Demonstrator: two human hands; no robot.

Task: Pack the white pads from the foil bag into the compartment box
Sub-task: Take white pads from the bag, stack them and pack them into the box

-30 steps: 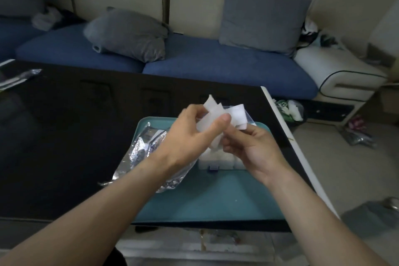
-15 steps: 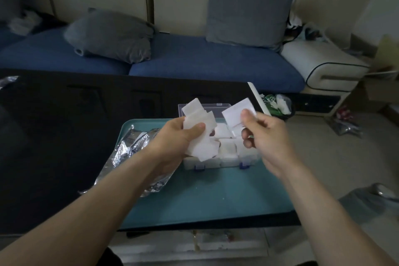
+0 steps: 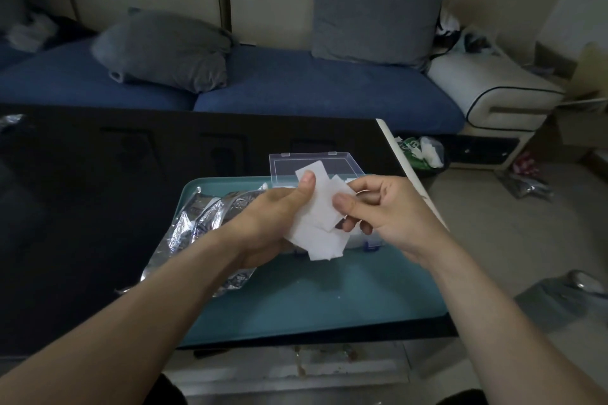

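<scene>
1. Above the teal plastic tray on the black glossy table, both hands meet over a fanned stack of thin white square pads.
2. Left hand cradles the stack from beneath, thumb pressed flat on the top pad.
3. Right hand pinches the stack's right edge between thumb and curled fingers.
4. Behind the hands sits the clear plastic compartment box, its lid raised; its compartments are mostly hidden, though they seem to hold white pads.
5. Crumpled silver foil bag lies on the tray's left side, beneath the left forearm.
</scene>
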